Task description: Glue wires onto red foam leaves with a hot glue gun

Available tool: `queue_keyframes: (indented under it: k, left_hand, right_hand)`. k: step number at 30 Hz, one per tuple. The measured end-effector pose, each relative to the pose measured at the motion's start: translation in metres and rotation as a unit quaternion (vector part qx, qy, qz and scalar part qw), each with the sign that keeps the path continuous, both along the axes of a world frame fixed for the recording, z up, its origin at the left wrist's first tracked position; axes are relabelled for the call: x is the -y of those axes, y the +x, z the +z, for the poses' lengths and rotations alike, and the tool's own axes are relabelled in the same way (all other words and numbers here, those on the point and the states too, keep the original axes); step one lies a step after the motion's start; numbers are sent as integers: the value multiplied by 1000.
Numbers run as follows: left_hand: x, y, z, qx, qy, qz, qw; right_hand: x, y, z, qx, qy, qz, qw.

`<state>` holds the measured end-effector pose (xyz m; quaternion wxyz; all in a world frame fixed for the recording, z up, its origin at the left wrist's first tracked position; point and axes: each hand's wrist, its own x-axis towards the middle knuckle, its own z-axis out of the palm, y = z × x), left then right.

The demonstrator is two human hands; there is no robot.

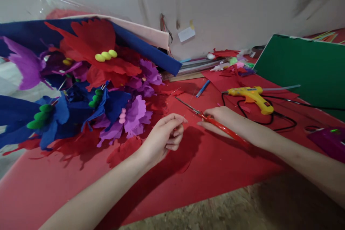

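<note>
My left hand (164,138) hovers over the red felt sheet (188,172) with thumb and forefinger pinched; whatever is between them is too thin to name. My right hand (219,118) rests on the sheet, fingers closed around the red-handled scissors (212,121), whose blades point up-left toward a thin wire lying on the felt. A red felt petal (122,151) lies just left of my left wrist. A bunch of red, purple and blue felt flowers (88,90) spreads at the left.
A yellow glue gun (253,97) with black cord lies at the right. Behind it leans a green board (304,68). A blue pen (202,88), felt scraps and stacked sheets sit near the wall. A purple object (327,140) is at the right edge.
</note>
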<state>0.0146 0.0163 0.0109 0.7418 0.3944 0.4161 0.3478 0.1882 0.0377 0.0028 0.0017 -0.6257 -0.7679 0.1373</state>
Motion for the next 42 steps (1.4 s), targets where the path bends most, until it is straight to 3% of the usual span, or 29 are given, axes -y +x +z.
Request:
queue_keyframes:
  k: [6, 12, 14, 16, 19, 23, 27, 32, 35, 38, 42]
  left_hand:
    - [-9, -12, 0, -58, 68, 17, 996]
    - [-9, -22, -14, -143, 129, -4, 981]
    - [-8, -24, -19, -161, 122, -8, 979]
    - [-6, -25, -21, -166, 108, -12, 980]
    - [-5, -26, -20, -169, 111, -39, 979]
    - [-2, -27, -15, -207, 138, -91, 964]
    - [3, -27, -16, -233, 149, -115, 954]
    - [5, -26, -18, -255, 183, -148, 938]
    - [0, -32, -15, -304, 236, -147, 911]
    - [-8, -39, -15, -381, 341, -101, 853]
    - [-11, -40, -24, -415, 428, -101, 796]
  right_hand:
    - [-3, 17, -11, 71, -2, -26, 997]
    - [0, 32, -14, 79, 11, 2, 997]
    - [1, 31, -14, 82, 44, 3, 996]
    - [6, 23, -14, 62, 132, 18, 989]
    - [18, 2, -15, -61, 286, 120, 949]
    - [32, -19, -24, -135, 386, 250, 878]
    - [35, -20, -26, -140, 418, 280, 853]
    - [33, -13, -18, -147, 400, 365, 828]
    - [32, -8, -21, -128, 386, 355, 842]
    - [30, -5, -30, -121, 363, 302, 873]
    - [28, -9, -41, -138, 335, 261, 895]
